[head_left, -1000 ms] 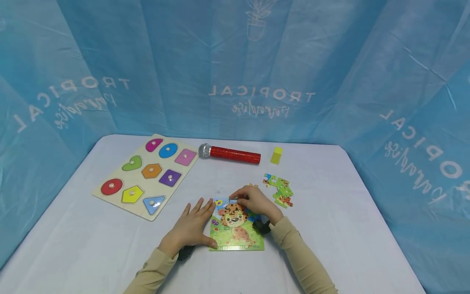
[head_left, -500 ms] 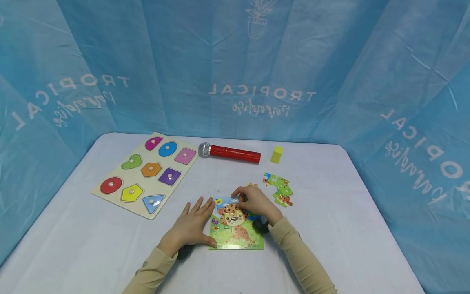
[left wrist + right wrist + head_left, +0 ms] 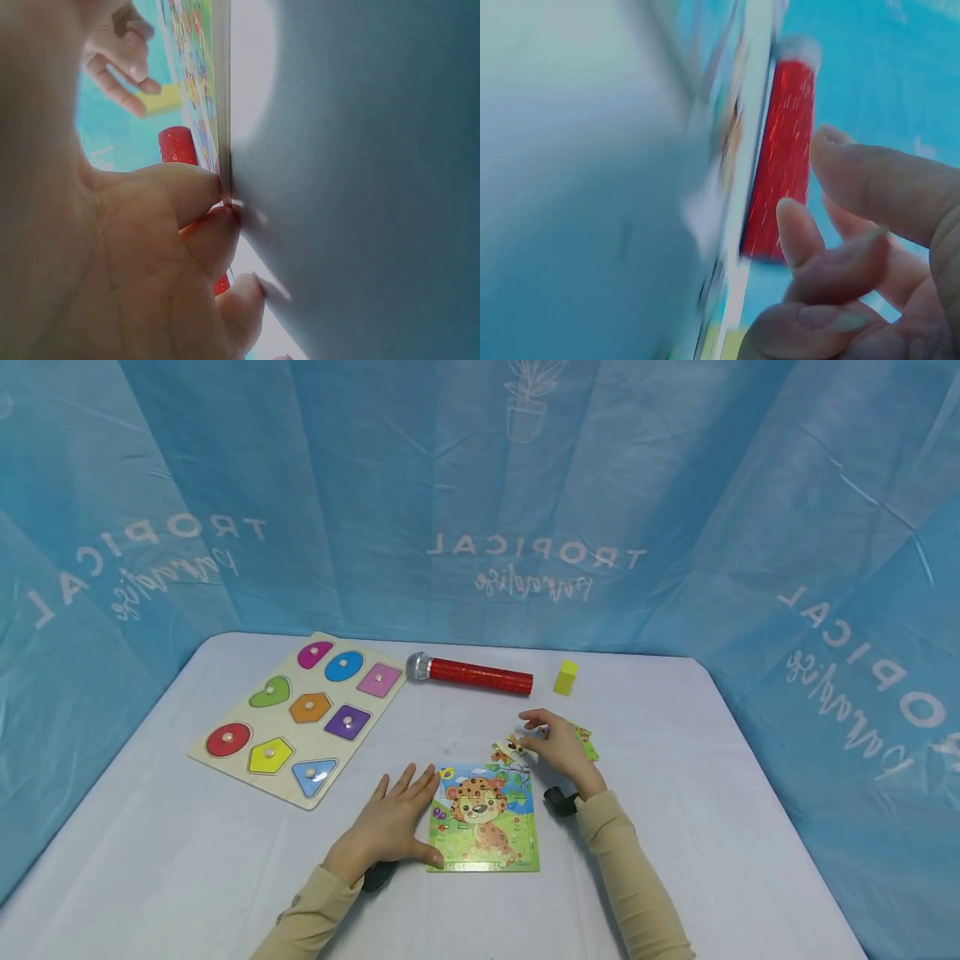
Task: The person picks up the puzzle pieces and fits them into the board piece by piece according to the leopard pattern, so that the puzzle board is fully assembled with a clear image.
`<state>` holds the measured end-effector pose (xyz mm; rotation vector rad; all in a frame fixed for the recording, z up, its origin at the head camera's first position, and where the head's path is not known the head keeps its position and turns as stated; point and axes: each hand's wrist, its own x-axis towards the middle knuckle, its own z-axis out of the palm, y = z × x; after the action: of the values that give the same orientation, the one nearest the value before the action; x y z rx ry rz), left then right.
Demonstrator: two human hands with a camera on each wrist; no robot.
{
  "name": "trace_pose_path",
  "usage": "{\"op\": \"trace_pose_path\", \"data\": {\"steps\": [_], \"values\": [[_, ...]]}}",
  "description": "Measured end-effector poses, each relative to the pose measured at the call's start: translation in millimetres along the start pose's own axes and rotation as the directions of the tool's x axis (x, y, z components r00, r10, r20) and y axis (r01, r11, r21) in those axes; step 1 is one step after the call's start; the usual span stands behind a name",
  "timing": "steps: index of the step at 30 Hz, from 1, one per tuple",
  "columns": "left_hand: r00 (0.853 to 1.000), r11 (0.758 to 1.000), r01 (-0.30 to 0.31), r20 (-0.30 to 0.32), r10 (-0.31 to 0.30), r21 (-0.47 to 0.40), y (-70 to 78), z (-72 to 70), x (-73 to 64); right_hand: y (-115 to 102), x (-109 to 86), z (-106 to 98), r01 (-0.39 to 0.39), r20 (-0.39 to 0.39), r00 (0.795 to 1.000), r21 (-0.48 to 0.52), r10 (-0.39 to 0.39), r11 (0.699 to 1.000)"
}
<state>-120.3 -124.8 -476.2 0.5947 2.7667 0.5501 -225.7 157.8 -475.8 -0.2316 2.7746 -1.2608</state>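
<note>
A square jigsaw puzzle (image 3: 480,839) with a cartoon leopard lies on the table, its picture facing up. My left hand (image 3: 393,820) is spread flat at its left side, thumb and fingertips on the edge; the left wrist view shows those fingers (image 3: 210,240) against the board's thin side. Beyond the puzzle's top right corner, my right hand (image 3: 561,750) hovers over loose jigsaw pieces (image 3: 507,750), partly covering another cluster of pieces (image 3: 587,743). Thumb and fingers of the right hand (image 3: 862,270) are apart in the right wrist view, with nothing between them.
A wooden shape board (image 3: 300,735) with knobbed coloured shapes lies at the left. Toward the back are a red toy microphone (image 3: 480,676) and a yellow block (image 3: 566,678). Blue printed curtains (image 3: 375,485) surround the white table (image 3: 712,827).
My right hand has left the puzzle's top edge and moved right and away to the loose pieces, uncovering the upper right of the picture. The left hand stays put.
</note>
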Motion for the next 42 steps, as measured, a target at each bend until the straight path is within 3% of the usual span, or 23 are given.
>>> {"op": "trace_pose_path", "data": {"steps": [5, 8, 15, 27, 39, 42], "values": [[1.0, 1.0, 0.003, 0.006, -0.003, 0.001, 1.2, -1.9, -1.0, 14, 5.4, -16, -0.135, -0.036, 0.99, 0.021, 0.135, 0.991], [1.0, 1.0, 0.001, 0.009, -0.001, -0.002, 1.9, -2.2, -1.3, 20, 7.2, -20, -0.156, -0.037, 0.987, 0.015, 0.156, 0.988], [1.0, 1.0, 0.008, 0.006, -0.008, 0.001, 2.1, -1.9, -1.3, 24, 8.6, -23, -0.141, -0.029, 0.99, -0.045, 0.14, 0.989], [1.0, 1.0, 0.006, 0.006, -0.006, 0.008, 0.2, -0.2, 0.3, 26, 9.9, -23, -0.186, -0.026, 0.982, -0.09, 0.184, 0.978], [1.0, 1.0, 0.01, 0.009, -0.01, -0.004, 1.5, 0.0, 0.6, 30, -7.0, -34, -0.138, -0.186, 0.974, -0.045, 0.128, 0.989], [1.0, 1.0, 0.012, 0.011, -0.012, -0.003, 1.0, 0.2, 1.2, 27, -13.9, -35, -0.14, -0.186, 0.973, -0.013, 0.135, 0.99]]}}
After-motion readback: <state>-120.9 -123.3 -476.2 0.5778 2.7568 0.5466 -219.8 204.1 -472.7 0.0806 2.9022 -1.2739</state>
